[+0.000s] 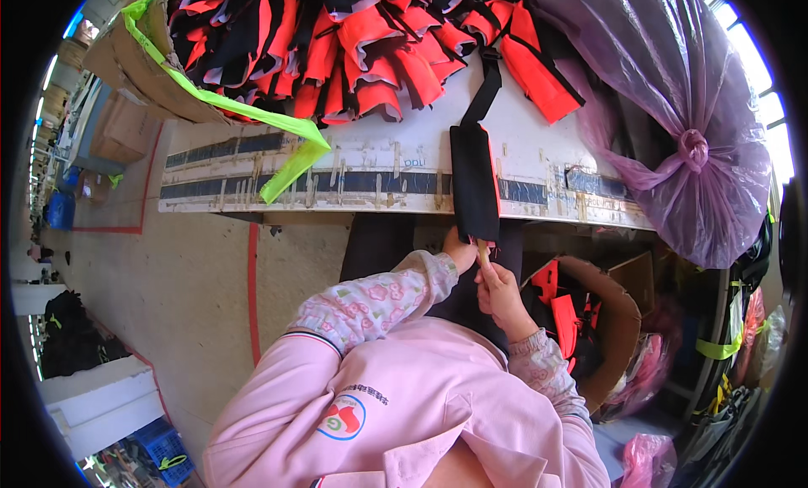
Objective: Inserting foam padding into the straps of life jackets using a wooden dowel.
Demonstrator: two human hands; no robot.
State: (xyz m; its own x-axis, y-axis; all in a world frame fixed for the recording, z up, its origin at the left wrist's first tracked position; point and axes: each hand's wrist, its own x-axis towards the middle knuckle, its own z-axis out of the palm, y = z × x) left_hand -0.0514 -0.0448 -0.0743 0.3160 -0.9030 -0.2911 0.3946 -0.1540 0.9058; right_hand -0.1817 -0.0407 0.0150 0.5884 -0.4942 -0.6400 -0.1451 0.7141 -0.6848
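A black fabric strip point(475, 181) with a bright orange underside hangs over the table's near edge, its black webbing strap running back onto the table. At its lower end my left hand point(457, 250) is closed on it, the fingertips partly hidden behind the cloth. My right hand point(502, 298) is just below and to the right, fingers closed round a thin tan stick point(484, 254). The stick's upper end meets the strip's bottom opening; whether it reaches inside I cannot tell.
A heap of orange and black fabric pieces point(362, 50) covers the back of the worn white table point(370, 160). A neon yellow strip point(295, 138) drapes from a cardboard flap point(143, 63). A tied purple plastic bag point(673, 92) bulges at right; a cardboard box point(619, 320) of similar pieces stands below.
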